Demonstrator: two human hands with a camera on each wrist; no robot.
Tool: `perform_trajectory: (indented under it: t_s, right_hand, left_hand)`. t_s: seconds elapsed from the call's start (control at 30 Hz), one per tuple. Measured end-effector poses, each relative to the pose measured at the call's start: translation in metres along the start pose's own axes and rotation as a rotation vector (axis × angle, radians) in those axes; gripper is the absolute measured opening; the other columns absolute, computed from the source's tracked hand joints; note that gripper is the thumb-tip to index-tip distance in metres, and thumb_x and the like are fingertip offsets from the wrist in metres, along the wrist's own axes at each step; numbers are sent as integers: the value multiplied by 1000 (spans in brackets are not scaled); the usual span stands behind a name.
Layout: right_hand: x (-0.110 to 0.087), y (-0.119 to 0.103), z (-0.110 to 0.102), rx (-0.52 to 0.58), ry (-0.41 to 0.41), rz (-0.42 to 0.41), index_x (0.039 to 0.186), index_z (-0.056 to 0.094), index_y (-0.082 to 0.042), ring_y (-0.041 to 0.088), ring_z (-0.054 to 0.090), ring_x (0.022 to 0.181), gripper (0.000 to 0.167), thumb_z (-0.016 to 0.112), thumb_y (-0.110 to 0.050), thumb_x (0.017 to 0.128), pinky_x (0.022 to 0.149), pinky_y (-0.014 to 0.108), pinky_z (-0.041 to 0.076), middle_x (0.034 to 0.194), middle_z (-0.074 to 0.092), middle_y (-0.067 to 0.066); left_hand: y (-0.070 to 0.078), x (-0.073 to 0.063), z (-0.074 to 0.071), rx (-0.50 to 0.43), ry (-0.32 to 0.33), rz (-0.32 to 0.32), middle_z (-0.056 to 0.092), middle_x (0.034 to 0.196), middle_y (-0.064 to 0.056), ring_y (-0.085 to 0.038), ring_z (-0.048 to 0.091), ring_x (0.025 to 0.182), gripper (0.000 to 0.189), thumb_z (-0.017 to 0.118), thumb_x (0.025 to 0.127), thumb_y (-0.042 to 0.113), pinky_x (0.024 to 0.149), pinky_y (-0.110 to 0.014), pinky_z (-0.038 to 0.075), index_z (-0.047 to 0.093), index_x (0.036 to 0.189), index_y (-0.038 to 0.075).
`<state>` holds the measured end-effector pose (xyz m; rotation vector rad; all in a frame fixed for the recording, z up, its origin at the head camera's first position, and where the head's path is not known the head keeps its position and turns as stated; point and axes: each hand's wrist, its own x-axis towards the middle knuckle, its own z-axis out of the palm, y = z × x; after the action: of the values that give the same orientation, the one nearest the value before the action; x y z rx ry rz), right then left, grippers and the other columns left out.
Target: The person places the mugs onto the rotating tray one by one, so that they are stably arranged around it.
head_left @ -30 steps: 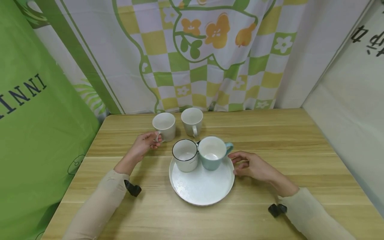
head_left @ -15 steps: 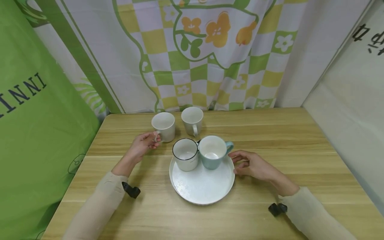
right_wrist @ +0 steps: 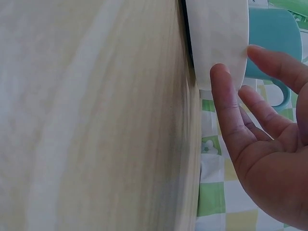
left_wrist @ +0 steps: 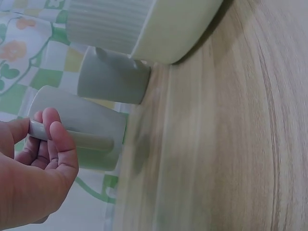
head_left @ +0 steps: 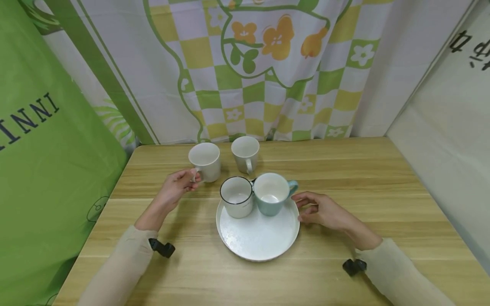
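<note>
My left hand (head_left: pixel 178 187) pinches the handle of a plain white mug (head_left: pixel 208 163) at the back left. In the left wrist view, thumb and fingers close round that handle (left_wrist: pixel 86 139); whether the mug's base touches the table, I cannot tell. My right hand (head_left: pixel 321 210) lies against the right rim of a round white tray (head_left: pixel 258 242), with fingertips touching its side in the right wrist view. On the tray's back half stand a white mug with a dark rim (head_left: pixel 236 208) and a light blue mug (head_left: pixel 269 206), side by side.
Another white mug (head_left: pixel 245 155) stands upright behind the tray, its handle facing me. The wooden table (head_left: pixel 344 170) meets a patterned curtain (head_left: pixel 264 106) at its back edge. A green cloth (head_left: pixel 57 170) hangs along the left.
My left hand has drawn the white mug slightly left and nearer to me, widening the gap to the other white mug. The right hand and the tray stay put.
</note>
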<state>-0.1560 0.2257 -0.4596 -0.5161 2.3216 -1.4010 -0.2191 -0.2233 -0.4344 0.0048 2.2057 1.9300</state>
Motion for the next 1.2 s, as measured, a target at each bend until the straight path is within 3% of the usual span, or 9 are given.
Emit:
perform_trajectory:
  t_s: [0.17,0.33,0.57,0.87,1.2]
  right_hand:
    - [0,0,0,-8,5,-1,137,54,-3,30,64,111,57,78,-13,87,86,25,56,128,62,21]
    - [-1,0,1,2,4,1,138,54,-3,30,65,110,57,78,-12,86,83,24,57,127,63,21]
    - [-1,1,0,24,-2,7,138,53,-3,28,68,105,58,78,-13,86,80,24,58,128,62,23]
    - [-1,1,0,25,-4,2,138,53,-4,28,68,106,58,78,-14,87,82,24,57,128,62,23]
    - [0,-1,0,27,-8,4,139,53,-2,28,68,105,58,77,-12,87,80,24,58,128,61,24]
  left_hand:
    - [7,-9,0,-21,9,16,65,97,6,-4,62,81,48,53,104,31,81,-22,56,55,122,-13]
    - [16,-18,0,-39,4,44,65,96,5,-5,61,81,44,53,104,30,78,-20,56,57,118,-12]
    - [26,-27,0,-66,-7,68,67,93,6,-5,60,79,29,54,104,28,75,-19,55,62,107,0]
    - [37,-37,1,-72,-21,70,66,94,5,-4,59,79,37,55,104,29,73,-17,52,60,109,-7]
    - [54,-52,6,-86,-58,88,67,92,6,-5,58,77,30,54,104,28,72,-17,52,62,105,0]
